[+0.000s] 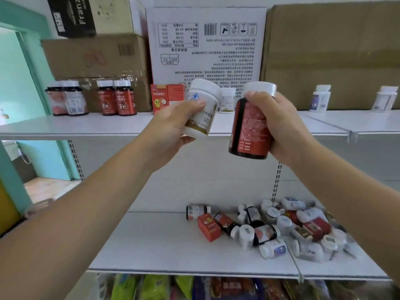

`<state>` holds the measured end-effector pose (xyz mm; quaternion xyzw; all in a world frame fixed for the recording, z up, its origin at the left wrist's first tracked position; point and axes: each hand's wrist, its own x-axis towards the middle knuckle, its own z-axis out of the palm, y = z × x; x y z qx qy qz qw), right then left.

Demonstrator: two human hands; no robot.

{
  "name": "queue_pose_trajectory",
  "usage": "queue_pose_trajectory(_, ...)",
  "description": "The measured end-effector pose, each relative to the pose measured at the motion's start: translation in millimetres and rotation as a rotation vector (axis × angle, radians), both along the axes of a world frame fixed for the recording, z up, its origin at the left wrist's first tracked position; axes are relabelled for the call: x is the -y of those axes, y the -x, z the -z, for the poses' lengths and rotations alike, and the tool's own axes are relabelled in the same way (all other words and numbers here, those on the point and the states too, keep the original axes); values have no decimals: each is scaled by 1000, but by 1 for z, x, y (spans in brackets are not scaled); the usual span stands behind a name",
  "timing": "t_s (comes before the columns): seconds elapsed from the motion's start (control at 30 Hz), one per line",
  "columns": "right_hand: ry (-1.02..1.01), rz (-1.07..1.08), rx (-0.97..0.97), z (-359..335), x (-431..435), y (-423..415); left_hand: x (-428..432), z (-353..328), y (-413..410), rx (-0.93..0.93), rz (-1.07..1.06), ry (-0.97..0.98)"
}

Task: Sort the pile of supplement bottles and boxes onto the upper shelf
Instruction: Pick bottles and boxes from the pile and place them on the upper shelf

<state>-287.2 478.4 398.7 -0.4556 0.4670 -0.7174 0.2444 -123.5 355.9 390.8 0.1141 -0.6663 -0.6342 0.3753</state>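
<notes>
A white "Fe" stands on the red label of each of two dark bottles (122,102) on the upper shelf (86,124), and "Franz" runs sideways up a black box (71,16) above. The white carton (205,46) bears upside-down Chinese print, a barcode and a table of percentages. The red-labelled bottle (251,126) and the white bottle (204,105) held up in front show only blurred print.

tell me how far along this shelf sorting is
Partway. Done: grouped rows on the upper shelf, including red Fe bottles and orange boxes. In hand: left hand holds a white bottle, right hand a red-label dark bottle. Left: a large pile on the lower shelf.
</notes>
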Motion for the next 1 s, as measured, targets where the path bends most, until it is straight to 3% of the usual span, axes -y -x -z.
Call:
queue_pose_trajectory(0.2, -42, -18, -96, -39, 29, 68, 41, -39, 57, 46, 3, 103)
queue_pose_trajectory(0.33, -75, 2, -158, -50, 58, 118, 81, -51, 97, 143, -99, 152)
queue_pose_trajectory(0.5, -107, 87, -287, -54, 102, 167, 128, -59, 139, 341, -292, 347)
queue_pose_trajectory(0.73, -80, 105, -379, -36, 154, 191, 175, -54, 166, 449, -338, 344)
queue_pose_trajectory(1.0, -12, 148, -317, -22, 168, 190, 189, -40, 173, 416, -359, 285)
